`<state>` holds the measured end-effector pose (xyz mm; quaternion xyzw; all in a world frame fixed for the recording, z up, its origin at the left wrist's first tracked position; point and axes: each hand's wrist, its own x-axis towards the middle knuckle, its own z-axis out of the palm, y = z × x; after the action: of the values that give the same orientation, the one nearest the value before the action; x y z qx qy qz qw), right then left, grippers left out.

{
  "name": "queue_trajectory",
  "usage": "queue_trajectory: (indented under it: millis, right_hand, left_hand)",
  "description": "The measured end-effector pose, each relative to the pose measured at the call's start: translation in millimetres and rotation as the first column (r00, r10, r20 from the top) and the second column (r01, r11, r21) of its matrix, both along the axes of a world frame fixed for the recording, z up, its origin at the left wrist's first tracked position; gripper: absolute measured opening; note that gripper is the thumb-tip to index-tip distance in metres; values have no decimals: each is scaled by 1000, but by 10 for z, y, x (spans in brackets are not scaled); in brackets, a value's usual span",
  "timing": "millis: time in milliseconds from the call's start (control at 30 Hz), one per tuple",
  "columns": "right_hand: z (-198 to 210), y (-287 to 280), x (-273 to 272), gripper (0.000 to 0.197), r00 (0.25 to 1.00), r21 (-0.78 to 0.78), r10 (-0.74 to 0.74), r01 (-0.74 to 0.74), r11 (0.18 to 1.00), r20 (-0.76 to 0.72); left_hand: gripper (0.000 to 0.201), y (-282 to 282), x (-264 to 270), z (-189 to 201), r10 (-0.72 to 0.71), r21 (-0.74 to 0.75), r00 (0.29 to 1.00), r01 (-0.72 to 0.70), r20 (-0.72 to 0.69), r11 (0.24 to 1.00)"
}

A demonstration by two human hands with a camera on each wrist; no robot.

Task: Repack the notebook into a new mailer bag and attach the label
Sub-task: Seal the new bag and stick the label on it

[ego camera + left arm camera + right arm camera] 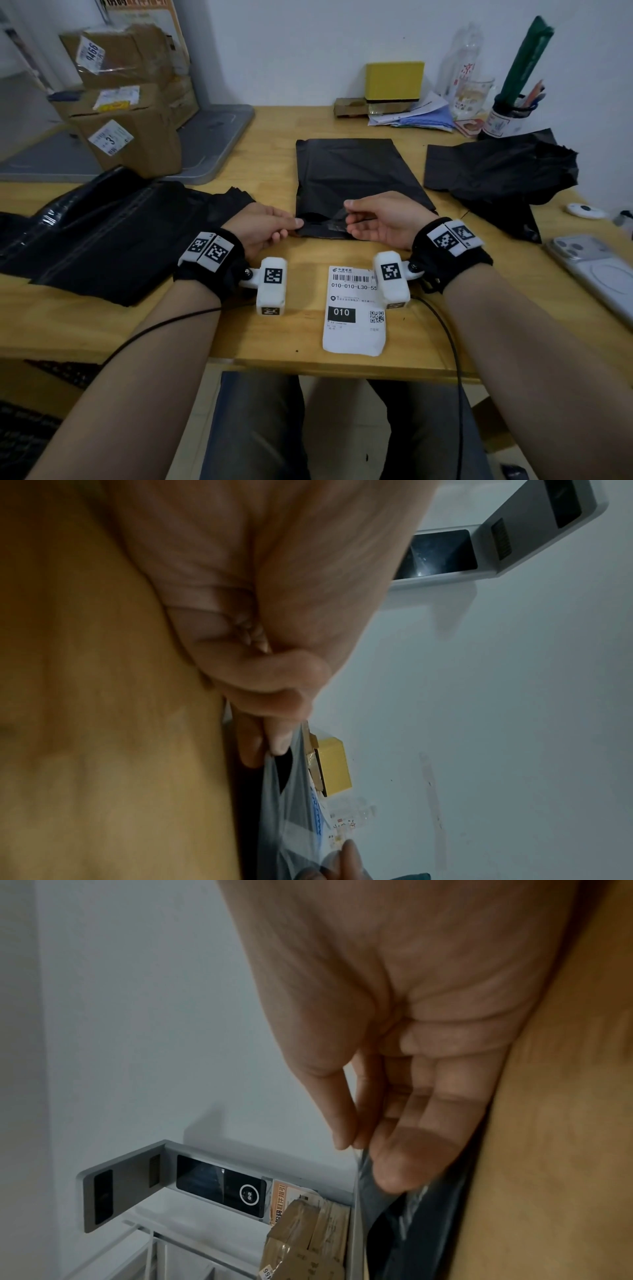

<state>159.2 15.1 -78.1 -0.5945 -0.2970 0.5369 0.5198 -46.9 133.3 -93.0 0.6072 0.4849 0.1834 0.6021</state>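
Head view, centre: mailer (356, 178) flat on table (301, 329); left hand (263, 228) and right hand (380, 219) pinching strip (329, 224) at its near edge; label (354, 310) below; notebook unseen (likely inside). Risk: strip tearing, adhesive sticking crooked.

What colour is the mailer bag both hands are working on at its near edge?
Black, a matte plastic mailer bag; the head view shows it best.

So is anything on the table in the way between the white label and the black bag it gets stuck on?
Only the hands: the left hand and right hand hold the mailer bag's near edge, just beyond the label.
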Motion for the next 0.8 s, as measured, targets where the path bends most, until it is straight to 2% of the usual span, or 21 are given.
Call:
queue_trajectory:
  millis: [267,433,600,700,800]
  right_hand:
    - [75,-163,2,11,998,-11,-59,59,998,3]
    - [160,-220,58,8,980,99,-175,184,978,-96]
    - [267,-316,114,15,965,178,-199,229,957,-172]
    - [324,-386,119,8,948,254,-213,271,928,-236]
    - [363,-427,137,3,961,277,-222,261,925,-163]
  left_hand:
    - [32,-38,-21,-18,59,51,998,-60,11,997]
    - [33,-53,-24,-21,61,60,998,-62,12,996]
    - [33,-88,-34,-16,61,89,998,-62,19,994]
    - [31,-104,-48,-21,68,97,997,-69,22,993]
    - [24,-133,-54,-17,86,99,996,-88,23,991]
